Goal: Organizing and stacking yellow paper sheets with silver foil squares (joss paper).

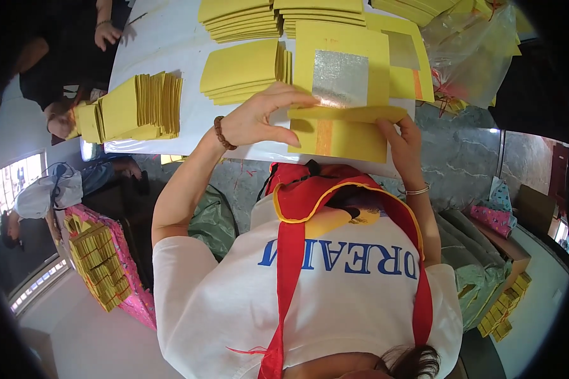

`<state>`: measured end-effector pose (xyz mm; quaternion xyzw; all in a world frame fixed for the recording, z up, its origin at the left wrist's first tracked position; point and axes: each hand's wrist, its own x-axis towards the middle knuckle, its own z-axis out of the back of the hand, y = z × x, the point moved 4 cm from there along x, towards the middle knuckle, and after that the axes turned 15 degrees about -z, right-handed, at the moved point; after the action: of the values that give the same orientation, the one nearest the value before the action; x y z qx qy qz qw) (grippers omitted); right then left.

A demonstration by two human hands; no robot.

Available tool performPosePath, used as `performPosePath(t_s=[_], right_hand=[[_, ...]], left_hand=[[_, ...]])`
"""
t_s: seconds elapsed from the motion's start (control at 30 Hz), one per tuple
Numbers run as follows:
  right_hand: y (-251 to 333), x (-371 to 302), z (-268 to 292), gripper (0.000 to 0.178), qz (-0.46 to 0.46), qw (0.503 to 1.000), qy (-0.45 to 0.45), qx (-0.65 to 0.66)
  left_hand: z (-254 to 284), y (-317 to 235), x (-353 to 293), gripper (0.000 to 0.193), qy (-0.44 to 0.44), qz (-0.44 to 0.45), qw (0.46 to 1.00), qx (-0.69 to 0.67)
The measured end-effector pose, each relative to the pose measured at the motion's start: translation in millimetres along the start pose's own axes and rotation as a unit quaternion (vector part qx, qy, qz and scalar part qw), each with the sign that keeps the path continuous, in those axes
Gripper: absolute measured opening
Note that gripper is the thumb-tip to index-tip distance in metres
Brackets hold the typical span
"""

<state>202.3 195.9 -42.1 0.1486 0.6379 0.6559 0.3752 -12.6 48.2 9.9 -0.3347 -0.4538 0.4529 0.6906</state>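
Note:
A yellow paper sheet with a silver foil square lies before me at the table's near edge, a strip of yellow paper raised or folded across it below the foil. My left hand, wearing a beaded bracelet, reaches in from the left. Its thumb and fingers are spread apart, the fingertips touching the paper beside the foil. At the strip's right end, my right hand pinches the paper between thumb and fingers. Just left of the sheet sits a stack of folded yellow papers.
More yellow stacks stand farther back on the white table. A clear plastic bag is at the back right. Another person's hand is by a yellow bundle at left. Yellow bundles fill a pink-lined container below.

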Motion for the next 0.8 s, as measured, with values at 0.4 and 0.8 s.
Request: performPosePath(t_s=[0.4, 0.8], right_hand=[[40, -8, 2, 0.028, 0.273, 0.921, 0.005, -0.277], [26, -6, -9, 0.025, -0.034, 0.996, 0.008, -0.087]], left_hand=[[-17, -18, -9, 0.045, 0.021, -0.11, 0.904, 0.412], [-20, 10, -9, 0.02, -0.157, 0.172, 0.961, 0.153]])
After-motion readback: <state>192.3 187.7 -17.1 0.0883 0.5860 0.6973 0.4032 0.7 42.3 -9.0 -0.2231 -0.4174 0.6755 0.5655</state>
